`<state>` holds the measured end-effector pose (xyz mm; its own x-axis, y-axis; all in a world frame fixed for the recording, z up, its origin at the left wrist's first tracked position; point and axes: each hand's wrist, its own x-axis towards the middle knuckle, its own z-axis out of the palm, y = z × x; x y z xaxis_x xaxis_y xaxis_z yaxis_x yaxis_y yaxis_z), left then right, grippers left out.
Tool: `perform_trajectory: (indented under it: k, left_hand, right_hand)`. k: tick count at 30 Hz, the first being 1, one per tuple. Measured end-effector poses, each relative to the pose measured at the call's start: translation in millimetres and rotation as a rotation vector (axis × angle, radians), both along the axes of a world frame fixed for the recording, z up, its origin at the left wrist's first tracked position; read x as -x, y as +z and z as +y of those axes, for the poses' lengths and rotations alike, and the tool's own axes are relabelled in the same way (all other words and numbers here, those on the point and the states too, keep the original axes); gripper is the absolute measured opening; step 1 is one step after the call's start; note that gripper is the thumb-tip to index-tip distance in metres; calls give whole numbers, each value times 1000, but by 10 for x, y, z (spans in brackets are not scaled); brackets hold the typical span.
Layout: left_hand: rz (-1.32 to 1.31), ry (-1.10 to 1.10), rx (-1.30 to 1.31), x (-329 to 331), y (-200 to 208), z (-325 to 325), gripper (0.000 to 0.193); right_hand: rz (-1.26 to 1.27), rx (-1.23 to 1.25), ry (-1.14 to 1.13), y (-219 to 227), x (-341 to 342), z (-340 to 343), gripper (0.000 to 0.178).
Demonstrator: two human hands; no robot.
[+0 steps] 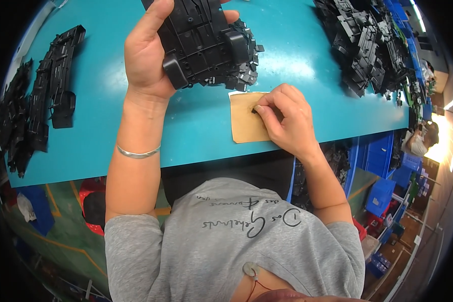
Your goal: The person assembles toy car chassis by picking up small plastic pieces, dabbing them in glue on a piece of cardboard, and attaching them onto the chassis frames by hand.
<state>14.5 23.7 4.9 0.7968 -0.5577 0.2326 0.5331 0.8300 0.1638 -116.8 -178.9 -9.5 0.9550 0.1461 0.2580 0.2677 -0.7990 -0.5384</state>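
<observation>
My left hand (148,55) is closed around a long black moulded plastic part (199,38), raised over the table, its upper end cut off by the picture's edge. Two rounded black blocks stick out at the part's near end. Behind it, partly hidden, lies a heap of small black pieces (247,75). My right hand (289,118) pinches a tiny dark piece (257,109) between thumb and forefinger, just over a tan square of paper or card (241,126) near the table's front edge. The piece is too small to name.
More long black plastic parts (55,75) lie along the table's left side. A large pile of black parts (365,50) covers the right side of the turquoise table (201,136). Blue bins (380,194) stand beyond its right front edge. Another person (422,138) is far right.
</observation>
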Motion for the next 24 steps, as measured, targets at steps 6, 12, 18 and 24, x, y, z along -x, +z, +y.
perform_trajectory:
  k: [6, 12, 18, 24]
  left_hand:
    - [-6, 14, -18, -1, 1, -9, 54]
    - [-553, -182, 620, -501, -491, -380, 55]
    - [-20, 11, -23, -5, -5, -63, 55]
    - [-616, -177, 644, -502, -408, -432, 56]
  right_hand:
    - [-24, -2, 6, -22, 3, -26, 8]
    - [-152, 112, 116, 35, 87, -70, 11]
    - [-218, 268, 146, 48, 180, -114, 15]
    - [-221, 355, 181, 72, 156, -63, 17]
